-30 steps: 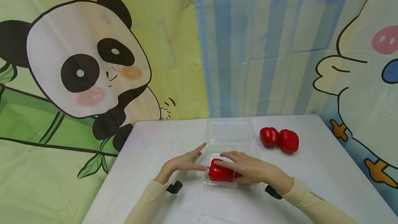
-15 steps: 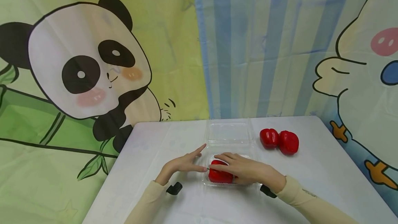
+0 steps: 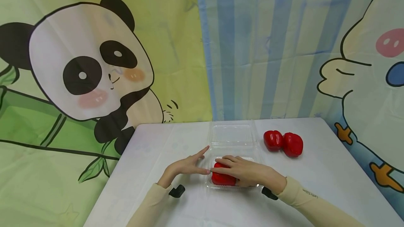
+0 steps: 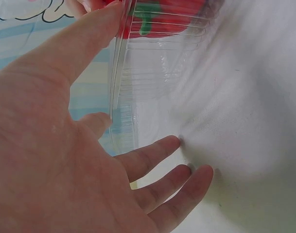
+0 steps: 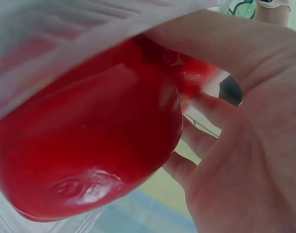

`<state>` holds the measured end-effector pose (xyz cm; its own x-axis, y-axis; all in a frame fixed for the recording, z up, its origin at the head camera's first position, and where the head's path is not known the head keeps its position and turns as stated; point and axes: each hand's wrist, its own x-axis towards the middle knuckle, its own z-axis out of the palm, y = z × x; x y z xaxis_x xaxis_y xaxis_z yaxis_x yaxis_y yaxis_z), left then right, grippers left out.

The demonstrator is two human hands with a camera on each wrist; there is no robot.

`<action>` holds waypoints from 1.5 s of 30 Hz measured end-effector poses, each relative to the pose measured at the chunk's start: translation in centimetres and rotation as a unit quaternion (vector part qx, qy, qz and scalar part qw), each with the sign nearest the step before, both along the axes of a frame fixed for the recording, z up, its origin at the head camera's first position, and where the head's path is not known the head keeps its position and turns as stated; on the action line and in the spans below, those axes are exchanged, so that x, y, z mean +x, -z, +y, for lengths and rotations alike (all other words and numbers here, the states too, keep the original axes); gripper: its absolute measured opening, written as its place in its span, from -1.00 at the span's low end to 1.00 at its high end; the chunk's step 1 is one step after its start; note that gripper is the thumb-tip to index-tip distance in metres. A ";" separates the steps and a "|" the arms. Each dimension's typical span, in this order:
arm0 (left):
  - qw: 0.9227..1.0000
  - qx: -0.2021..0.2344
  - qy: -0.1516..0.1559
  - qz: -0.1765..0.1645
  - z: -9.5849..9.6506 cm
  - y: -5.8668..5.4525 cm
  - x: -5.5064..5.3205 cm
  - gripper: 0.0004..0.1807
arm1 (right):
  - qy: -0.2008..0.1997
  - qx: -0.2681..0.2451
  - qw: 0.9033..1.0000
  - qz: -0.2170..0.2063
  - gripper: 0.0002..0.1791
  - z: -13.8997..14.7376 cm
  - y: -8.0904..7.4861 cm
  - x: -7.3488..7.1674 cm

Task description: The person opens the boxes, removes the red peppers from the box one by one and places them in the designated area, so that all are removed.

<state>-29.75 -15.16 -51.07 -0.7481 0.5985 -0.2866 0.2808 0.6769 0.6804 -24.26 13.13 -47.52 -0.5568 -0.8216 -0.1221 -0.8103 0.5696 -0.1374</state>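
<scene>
A clear plastic clamshell box [image 3: 217,187] lies opened on the table, its lid [image 3: 233,133] folded back. In its base is a red bell pepper [image 3: 222,179], whose green stem [image 4: 147,19] points left. My right hand [image 3: 250,171] holds this pepper from above, fingers over its far side; the thumb tip is hidden. A second bell pepper [image 5: 89,141] shows large in the right wrist view, nearer the wrist; the hand hides it in the head view. My left hand [image 3: 187,165] is spread at the box's left side, thumb and index fingertip at the rim.
Two more red bell peppers, a left one [image 3: 273,140] and a right one [image 3: 293,144], sit side by side on the white table [image 3: 176,139], right of the lid. A printed curtain [image 3: 176,62] hangs behind the table.
My right hand has shifted left and further over the left pepper in the box, covering the second pepper there. The left hand stays in place at the box.
</scene>
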 end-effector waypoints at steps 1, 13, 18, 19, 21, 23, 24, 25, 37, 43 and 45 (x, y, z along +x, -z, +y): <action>1.000 0.000 0.000 0.000 0.0 0.0 0.0 0.17 | 0.002 0.001 1.000 -0.002 0.09 0.0 0.0 0.0; 1.000 0.001 0.002 -0.003 0.0 -0.1 -0.1 0.17 | 0.008 0.005 1.000 -0.002 0.09 -0.2 -0.1 0.0; 1.000 0.000 -0.001 -0.006 0.1 -0.1 0.0 0.17 | 0.009 0.002 1.000 -0.005 0.09 -0.2 -0.2 0.0; 1.000 0.000 -0.002 -0.007 0.1 -0.1 0.0 0.17 | 0.010 0.001 1.000 -0.006 0.09 -0.2 -0.2 0.1; 1.000 0.000 -0.003 -0.007 0.1 -0.1 0.0 0.17 | 0.011 -0.001 1.000 -0.007 0.09 -0.2 -0.2 0.1; 1.000 0.000 -0.003 -0.008 0.1 -0.1 0.0 0.16 | 0.014 -0.004 1.000 -0.009 0.09 -0.2 -0.2 0.1; 1.000 -0.002 -0.003 -0.007 0.1 -0.1 0.0 0.17 | 0.015 -0.005 1.000 -0.011 0.09 -0.2 -0.2 0.1; 1.000 -0.002 -0.003 -0.007 0.1 0.0 0.0 0.16 | 0.016 -0.007 1.000 -0.013 0.10 -0.1 -0.2 0.1; 1.000 -0.009 -0.007 -0.008 0.1 0.1 -0.1 0.17 | 0.013 -0.019 1.000 0.000 0.06 0.3 -0.4 -0.2; 1.000 -0.005 -0.004 -0.005 0.1 0.0 0.0 0.17 | 0.018 -0.032 0.999 -0.002 0.08 0.4 -0.5 -0.3; 1.000 -0.004 -0.004 -0.005 0.1 0.0 0.0 0.17 | 0.020 -0.033 0.999 -0.002 0.09 0.4 -0.5 -0.3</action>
<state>-29.72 -15.08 -51.08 -0.7496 0.5902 -0.2994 0.2689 0.6850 0.6771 -24.53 13.57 -46.99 -0.5893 -0.8048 -0.0704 -0.7862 0.5914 -0.1795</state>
